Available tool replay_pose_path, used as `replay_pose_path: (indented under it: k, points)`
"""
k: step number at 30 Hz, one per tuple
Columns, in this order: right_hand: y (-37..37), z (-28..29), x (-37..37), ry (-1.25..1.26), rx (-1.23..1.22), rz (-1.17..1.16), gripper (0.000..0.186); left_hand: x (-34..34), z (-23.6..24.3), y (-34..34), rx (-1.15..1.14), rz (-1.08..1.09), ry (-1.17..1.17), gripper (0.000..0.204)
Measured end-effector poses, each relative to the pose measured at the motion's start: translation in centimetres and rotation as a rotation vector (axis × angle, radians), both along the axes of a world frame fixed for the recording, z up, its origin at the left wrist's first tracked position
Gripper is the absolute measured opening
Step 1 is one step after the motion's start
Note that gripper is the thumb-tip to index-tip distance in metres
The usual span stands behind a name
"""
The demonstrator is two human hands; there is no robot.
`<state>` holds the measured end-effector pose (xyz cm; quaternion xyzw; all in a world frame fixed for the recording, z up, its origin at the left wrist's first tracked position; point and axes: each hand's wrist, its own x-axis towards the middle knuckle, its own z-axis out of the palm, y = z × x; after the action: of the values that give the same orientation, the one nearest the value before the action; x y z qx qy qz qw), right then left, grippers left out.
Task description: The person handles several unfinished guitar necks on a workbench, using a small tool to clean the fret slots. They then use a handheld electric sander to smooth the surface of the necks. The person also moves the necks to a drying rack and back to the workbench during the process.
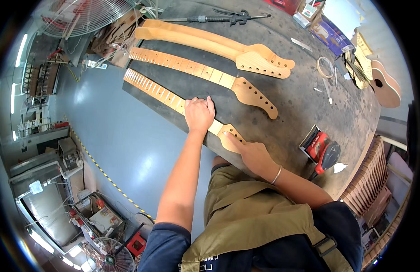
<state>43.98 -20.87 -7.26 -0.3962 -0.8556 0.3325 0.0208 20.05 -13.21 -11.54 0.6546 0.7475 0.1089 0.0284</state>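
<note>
A maple guitar neck (162, 94) lies slantwise along the near edge of the workbench, its fretted face up. My left hand (199, 113) is closed over it near the headstock end. At the headstock (229, 142), my right hand (255, 156) has its index finger stretched across the face, tip near the tuner holes. The other fingers are curled, and whatever they may hold is hidden. Just beyond lies a second guitar neck (191, 68), fretted face up. Behind it is a third neck (196, 40), which overlaps another headstock.
A red and black sander (321, 148) stands on the workbench (282, 115) to the right. Farther back are a tape roll (325, 67), a black air blow gun (232, 18), a purple box (330, 36) and a guitar body (385, 85). A large fan (85, 16) is at far left.
</note>
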Motion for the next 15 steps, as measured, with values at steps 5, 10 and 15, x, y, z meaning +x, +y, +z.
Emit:
replay_pose_path:
  k: [5, 10, 15]
  points:
    - [0.1, -0.8, -0.9, 0.055, 0.062, -0.018, 0.069, 0.0, -0.1, 0.2, 0.037, 0.017, -0.014, 0.050]
    - [-0.2, -0.6, -0.6, 0.033, 0.084, -0.016, 0.069, 0.1, 0.0, 0.1, 0.011, 0.009, 0.002, 0.052]
    - [-0.1, 0.5, -0.3, -0.044, 0.068, 0.016, 0.063, -0.1, 0.0, 0.1, -0.025, 0.006, 0.011, 0.052]
